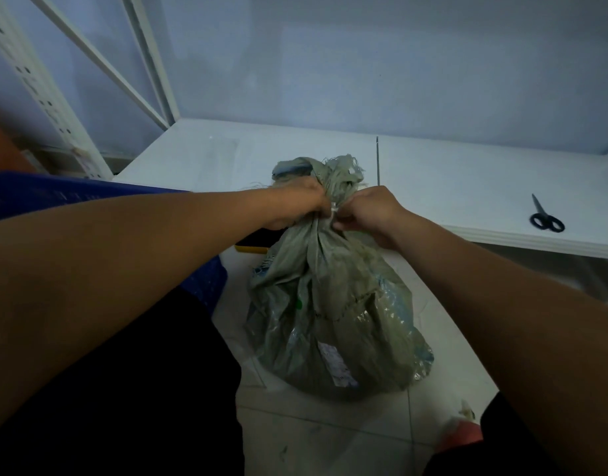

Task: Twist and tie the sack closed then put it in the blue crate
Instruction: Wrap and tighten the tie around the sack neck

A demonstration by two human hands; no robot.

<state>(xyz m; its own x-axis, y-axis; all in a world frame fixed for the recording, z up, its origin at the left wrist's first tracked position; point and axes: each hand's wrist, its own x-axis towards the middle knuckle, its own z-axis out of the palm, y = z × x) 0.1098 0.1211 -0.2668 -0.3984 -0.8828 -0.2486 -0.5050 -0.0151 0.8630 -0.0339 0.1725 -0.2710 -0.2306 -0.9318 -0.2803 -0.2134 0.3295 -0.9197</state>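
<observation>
A grey-green woven sack (333,314) stands full on the tiled floor in front of me, its neck gathered and twisted with the frayed top (333,170) sticking up. My left hand (301,204) grips the neck from the left. My right hand (368,211) pinches at the neck from the right, where a thin pale tie (333,209) shows between the two hands. The blue crate (38,194) sits at the left, mostly hidden behind my left forearm.
A low white shelf board (450,187) runs behind the sack, with black scissors (545,216) lying on it at the right. A white rack upright (41,87) stands at the far left. A yellow-edged dark object (252,243) lies by the crate.
</observation>
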